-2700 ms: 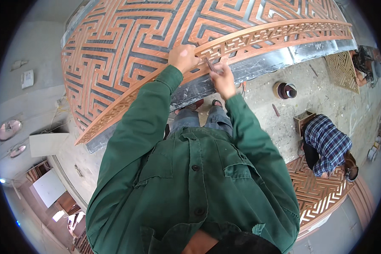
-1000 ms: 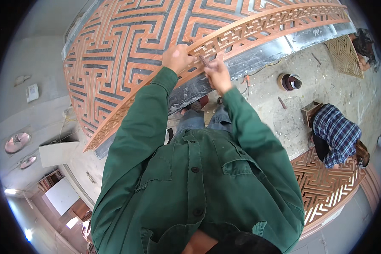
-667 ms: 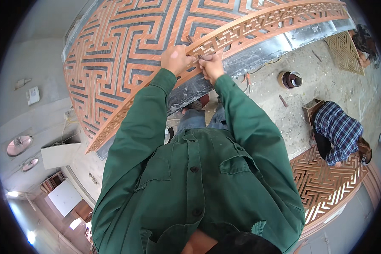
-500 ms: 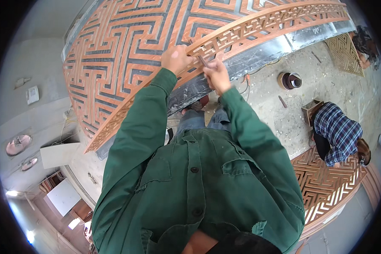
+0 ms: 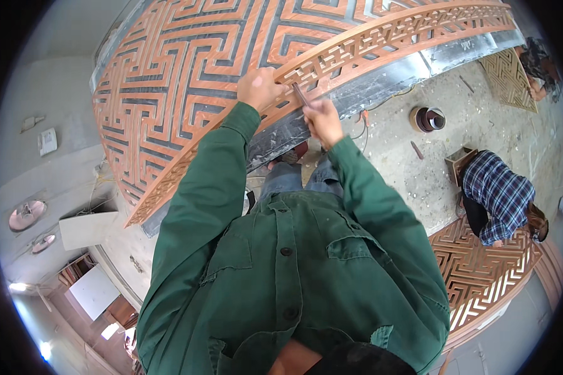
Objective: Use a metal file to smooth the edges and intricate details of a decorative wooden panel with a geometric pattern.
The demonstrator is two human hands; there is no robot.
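Note:
A long narrow fretwork strip of reddish wood (image 5: 356, 50) stands along the near side of a large wooden lattice panel (image 5: 214, 53). My left hand (image 5: 260, 89) is closed over the upper edge of the strip, its fingertips partly hidden behind the wood. In my closed right hand (image 5: 324, 122) is a slim, dark brown stick-shaped tool (image 5: 299, 94), a file or a sanding stick; I cannot tell which. The tool's far end meets the strip's cut-outs, just right of my left hand.
The dark table edge (image 5: 381, 103) runs beneath the panel. On the floor stand a round container with dark rolls (image 5: 429, 119) and a wooden box (image 5: 461, 160). A person in a plaid shirt (image 5: 499, 190) crouches over another lattice panel (image 5: 481, 281). Another person (image 5: 540, 65) works at the far right.
My right hand has drawn slightly down and back toward me with the tool, whose tip still meets the strip. My left hand stays almost in place.

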